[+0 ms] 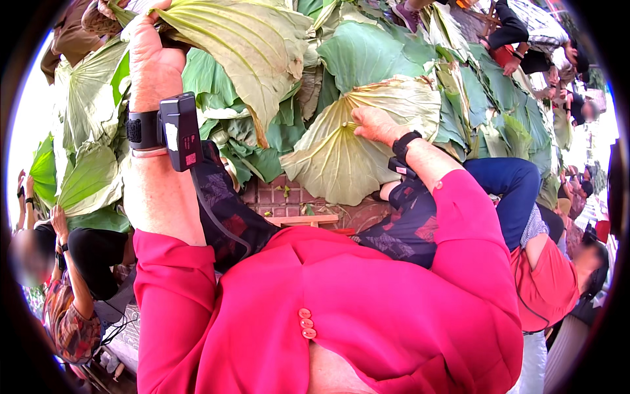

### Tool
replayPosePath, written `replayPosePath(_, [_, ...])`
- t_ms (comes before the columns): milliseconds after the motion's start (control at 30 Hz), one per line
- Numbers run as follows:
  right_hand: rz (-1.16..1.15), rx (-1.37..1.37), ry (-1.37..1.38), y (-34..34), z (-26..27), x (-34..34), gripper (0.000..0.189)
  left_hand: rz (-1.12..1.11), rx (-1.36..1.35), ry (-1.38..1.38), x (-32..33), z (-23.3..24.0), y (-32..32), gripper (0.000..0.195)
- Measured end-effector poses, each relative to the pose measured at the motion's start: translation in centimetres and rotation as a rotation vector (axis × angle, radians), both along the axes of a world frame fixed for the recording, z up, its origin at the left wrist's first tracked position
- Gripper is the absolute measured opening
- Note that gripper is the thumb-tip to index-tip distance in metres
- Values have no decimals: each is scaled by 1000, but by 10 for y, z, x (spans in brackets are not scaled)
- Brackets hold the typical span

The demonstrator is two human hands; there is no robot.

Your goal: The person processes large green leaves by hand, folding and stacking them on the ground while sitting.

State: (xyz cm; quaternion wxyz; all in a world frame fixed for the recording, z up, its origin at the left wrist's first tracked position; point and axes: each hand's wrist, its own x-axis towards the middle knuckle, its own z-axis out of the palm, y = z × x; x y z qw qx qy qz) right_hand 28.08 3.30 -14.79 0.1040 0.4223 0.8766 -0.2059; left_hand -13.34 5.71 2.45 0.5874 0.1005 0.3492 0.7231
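My left hand (152,54) is raised at the upper left, its fingers closed on the edge of a yellowish-green lotus leaf (251,44) that hangs down to the right. My right hand (376,124), fingers curled, is at the middle of a pale, drying lotus leaf (339,157), close beside its stem stub; whether the fingers pinch the leaf is hard to tell. That leaf hangs in front of my knees. Behind both lies a big heap of green lotus leaves (369,51).
Seated people with leaves are close on my left (74,315) and right (546,290); others sit across the heap. A wooden stool edge (310,219) and reddish paving tiles (280,194) with leaf scraps lie between my legs.
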Motion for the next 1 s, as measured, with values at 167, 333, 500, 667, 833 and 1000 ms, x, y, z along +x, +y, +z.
replayPosePath(167, [-92,65,155,16,27,2,23,-10,0,-19,4,4,-2,30])
replayPosePath(333, [-33,313,171,18,18,4,26,56,9,19,15,5,-1,28])
replayPosePath(500, [-77,406,76,17,9,-2,26,35,-1,42,14,4,0,26])
replayPosePath(667, [-149,442,44,15,9,-9,27,30,-7,32,17,7,-2,27])
replayPosePath(833, [-114,451,18,20,-3,-6,27,-13,-36,18,8,2,1,26])
replayPosePath(1000, [-86,406,39,23,1,-6,24,0,-42,28,13,5,-2,26])
